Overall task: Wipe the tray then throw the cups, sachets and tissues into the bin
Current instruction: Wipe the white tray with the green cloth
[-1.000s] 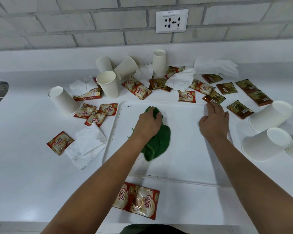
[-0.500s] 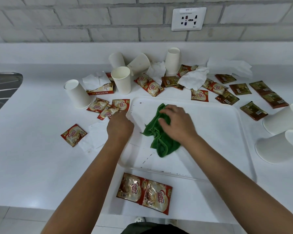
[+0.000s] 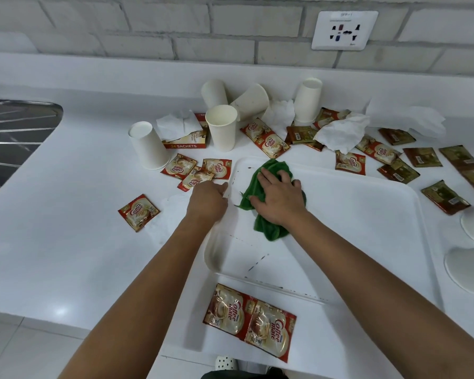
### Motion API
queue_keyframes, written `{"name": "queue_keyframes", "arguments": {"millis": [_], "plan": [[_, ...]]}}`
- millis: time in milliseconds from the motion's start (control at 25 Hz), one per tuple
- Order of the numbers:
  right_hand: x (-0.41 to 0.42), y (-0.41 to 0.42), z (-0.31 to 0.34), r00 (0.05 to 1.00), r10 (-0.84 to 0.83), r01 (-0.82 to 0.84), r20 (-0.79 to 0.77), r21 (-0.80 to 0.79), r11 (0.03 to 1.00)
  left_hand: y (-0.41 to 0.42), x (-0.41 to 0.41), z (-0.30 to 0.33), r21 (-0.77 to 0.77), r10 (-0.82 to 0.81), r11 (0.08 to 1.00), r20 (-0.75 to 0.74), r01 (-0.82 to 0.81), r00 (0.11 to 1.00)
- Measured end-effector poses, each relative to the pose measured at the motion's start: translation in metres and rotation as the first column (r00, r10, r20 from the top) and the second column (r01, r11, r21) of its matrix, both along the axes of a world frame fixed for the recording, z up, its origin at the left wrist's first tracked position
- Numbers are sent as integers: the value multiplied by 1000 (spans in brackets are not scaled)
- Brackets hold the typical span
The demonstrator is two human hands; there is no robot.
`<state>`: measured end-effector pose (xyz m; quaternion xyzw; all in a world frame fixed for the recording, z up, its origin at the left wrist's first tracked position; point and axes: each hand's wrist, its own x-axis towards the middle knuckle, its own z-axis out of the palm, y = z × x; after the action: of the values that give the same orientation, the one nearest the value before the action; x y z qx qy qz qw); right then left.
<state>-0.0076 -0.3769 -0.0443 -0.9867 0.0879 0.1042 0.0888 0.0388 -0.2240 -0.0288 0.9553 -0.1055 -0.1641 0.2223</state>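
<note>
Head view: cloth [image 3: 268, 187] has swapped hands since a second ago; right hand [image 3: 278, 199] now presses it flat-fingered on tray [image 3: 367, 214] far-left corner. Left hand [image 3: 207, 201] steadies tray's left rim, grip unclear. Wiping ongoing; cups [image 3: 221, 127], sachets [image 3: 251, 321], tissues [image 3: 340, 131] untouched on counter [image 3: 66, 214].

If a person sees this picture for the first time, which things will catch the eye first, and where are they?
The bright green cloth stands out most: it lies in the far left corner of the white tray, pressed down by the right hand. The left hand rests at the tray's left rim. Behind the tray, paper cups, red Coffee mate sachets and crumpled tissues lie scattered over the white counter.
</note>
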Motion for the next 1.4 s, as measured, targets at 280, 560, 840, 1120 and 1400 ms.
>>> {"name": "queue_keyframes", "arguments": {"millis": [280, 560, 840, 1120, 1400], "plan": [[29, 11, -2, 1000, -3, 1, 29, 64, 998, 3, 4, 0, -78, 16, 997, -56, -21, 998], [33, 4, 2, 986, 129, -149, 106, 220, 964, -2, 6, 1, -173, 65, 982, -97, -81, 993], [-10, 0, -9, 948, 139, -246, 285, 385, 890, 3, -2, -2, -219, 98, 968, -105, -119, 990], [-4, -2, -9, 972, -8, -58, 235, 272, 961, 4, 2, -5, -195, 86, 975, -127, -110, 988], [13, 2, -4, 983, 166, -178, 77, 197, 964, 4, 2, -7, -183, 73, 979, -106, -92, 992]]}}
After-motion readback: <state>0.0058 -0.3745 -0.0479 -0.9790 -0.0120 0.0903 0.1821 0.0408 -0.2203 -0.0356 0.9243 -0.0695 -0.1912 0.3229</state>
